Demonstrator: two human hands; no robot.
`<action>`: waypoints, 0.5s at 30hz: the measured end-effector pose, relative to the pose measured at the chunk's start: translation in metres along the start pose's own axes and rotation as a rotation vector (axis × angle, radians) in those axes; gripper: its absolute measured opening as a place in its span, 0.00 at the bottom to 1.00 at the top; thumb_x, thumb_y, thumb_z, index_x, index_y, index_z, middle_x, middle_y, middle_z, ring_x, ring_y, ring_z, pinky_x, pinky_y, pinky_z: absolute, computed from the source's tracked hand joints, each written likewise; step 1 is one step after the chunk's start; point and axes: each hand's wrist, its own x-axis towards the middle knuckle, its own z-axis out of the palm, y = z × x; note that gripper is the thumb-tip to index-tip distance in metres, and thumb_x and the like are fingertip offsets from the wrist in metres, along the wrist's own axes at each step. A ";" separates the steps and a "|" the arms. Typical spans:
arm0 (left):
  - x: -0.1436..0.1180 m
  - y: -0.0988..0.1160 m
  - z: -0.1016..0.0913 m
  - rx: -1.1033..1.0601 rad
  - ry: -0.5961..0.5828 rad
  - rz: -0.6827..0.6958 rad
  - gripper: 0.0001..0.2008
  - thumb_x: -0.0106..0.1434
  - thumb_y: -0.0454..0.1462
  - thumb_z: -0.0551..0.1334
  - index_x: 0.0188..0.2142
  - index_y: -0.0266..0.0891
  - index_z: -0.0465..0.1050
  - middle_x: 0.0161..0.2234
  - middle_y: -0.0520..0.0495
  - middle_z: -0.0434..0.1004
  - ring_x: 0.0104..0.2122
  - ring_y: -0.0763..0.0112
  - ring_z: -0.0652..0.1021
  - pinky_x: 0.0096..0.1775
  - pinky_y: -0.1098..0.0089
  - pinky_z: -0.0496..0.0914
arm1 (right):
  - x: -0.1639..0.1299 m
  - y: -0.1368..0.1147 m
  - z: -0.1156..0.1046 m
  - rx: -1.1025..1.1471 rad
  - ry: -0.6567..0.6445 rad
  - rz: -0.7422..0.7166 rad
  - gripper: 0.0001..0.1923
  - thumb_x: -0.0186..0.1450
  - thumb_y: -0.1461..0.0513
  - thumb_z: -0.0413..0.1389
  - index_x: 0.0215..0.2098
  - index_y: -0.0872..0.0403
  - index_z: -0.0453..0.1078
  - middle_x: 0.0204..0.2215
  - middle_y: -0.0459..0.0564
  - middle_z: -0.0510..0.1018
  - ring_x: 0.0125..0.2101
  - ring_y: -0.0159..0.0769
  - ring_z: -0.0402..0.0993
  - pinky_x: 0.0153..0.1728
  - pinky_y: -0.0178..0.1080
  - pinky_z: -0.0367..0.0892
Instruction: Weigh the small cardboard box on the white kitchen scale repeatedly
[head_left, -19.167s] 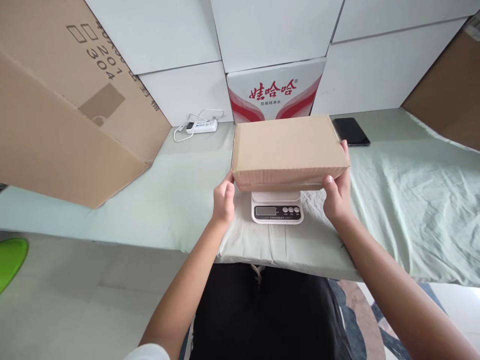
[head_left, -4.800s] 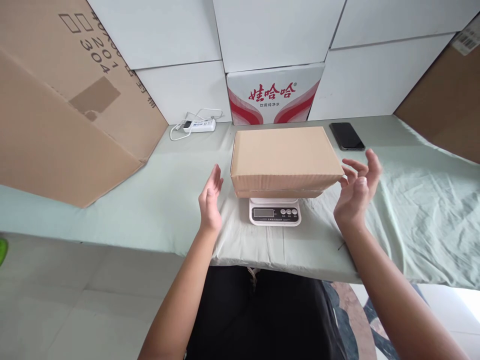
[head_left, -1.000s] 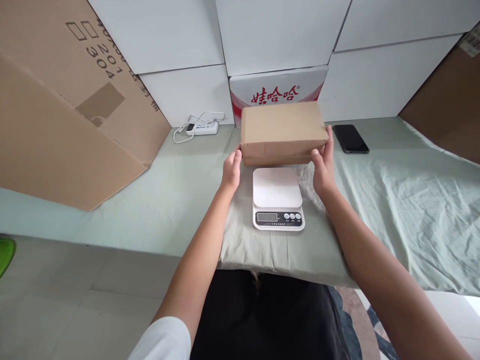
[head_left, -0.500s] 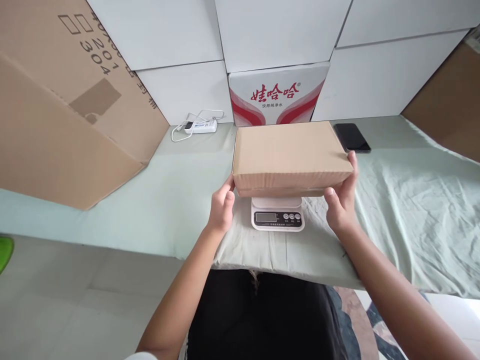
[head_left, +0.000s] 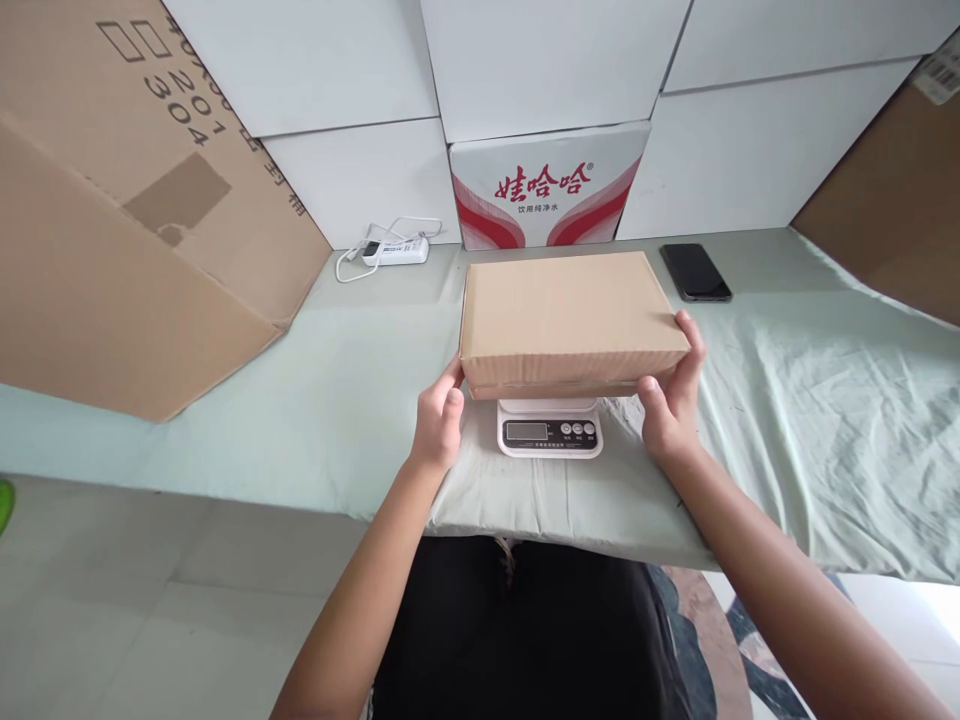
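Between my two hands is a closed brown cardboard box (head_left: 566, 310), above a white digital kitchen scale (head_left: 550, 437). My left hand (head_left: 440, 418) grips the box's near left corner, with the thumb on the near side. At the right end, my right hand (head_left: 673, 395) is closed round the near corner, its fingertips showing over the edge. The box covers most of the weighing platform; whether it rests on it I cannot tell. The scale's screen and round buttons face me, and no digits can be read on the screen.
A black phone (head_left: 695, 272) lies right of the box. Further left is a white power strip (head_left: 396, 251) with its cable. White boxes and a red-marked water carton (head_left: 551, 187) line the back. Large cardboard boxes stand left (head_left: 150, 330) and right (head_left: 892, 190) on the green cloth (head_left: 360, 390).
The box has come slightly nearer and lower over the scale, covering more of its platform. Both hands keep their grip. The whole view has shifted a little.
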 end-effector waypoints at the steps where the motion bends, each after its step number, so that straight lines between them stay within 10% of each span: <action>1: 0.000 -0.001 0.000 0.001 0.001 0.004 0.41 0.76 0.68 0.54 0.73 0.47 0.77 0.73 0.40 0.81 0.76 0.44 0.77 0.76 0.50 0.72 | 0.000 -0.001 0.000 -0.010 0.003 0.003 0.50 0.69 0.30 0.56 0.81 0.37 0.55 0.78 0.57 0.66 0.80 0.70 0.59 0.81 0.78 0.58; 15: 0.002 -0.003 0.000 -0.015 0.054 0.036 0.41 0.76 0.67 0.55 0.73 0.46 0.77 0.76 0.39 0.77 0.77 0.45 0.75 0.77 0.52 0.71 | 0.004 0.008 -0.001 0.033 -0.011 -0.072 0.48 0.70 0.30 0.54 0.82 0.30 0.53 0.75 0.56 0.70 0.72 0.67 0.72 0.68 0.72 0.75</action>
